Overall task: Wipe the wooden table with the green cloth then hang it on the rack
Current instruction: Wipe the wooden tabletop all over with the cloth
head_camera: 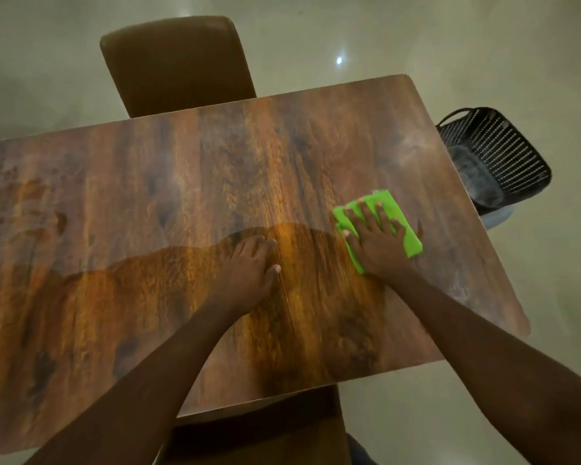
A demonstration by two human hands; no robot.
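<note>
Wiping is underway: the right hand point(378, 238) is pressing the green cloth point(388, 209) flat, fingers spread, near the wooden desk's point(148, 182) right end, the empty left hand point(249, 266) is bracing open, and smudges far left are probably calling for strokes next.

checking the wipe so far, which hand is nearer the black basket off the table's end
Right. The right hand presses flat on the green cloth near the table end beside the black basket. The left hand rests bare on the tabletop nearer the middle, farther from the basket.
</note>
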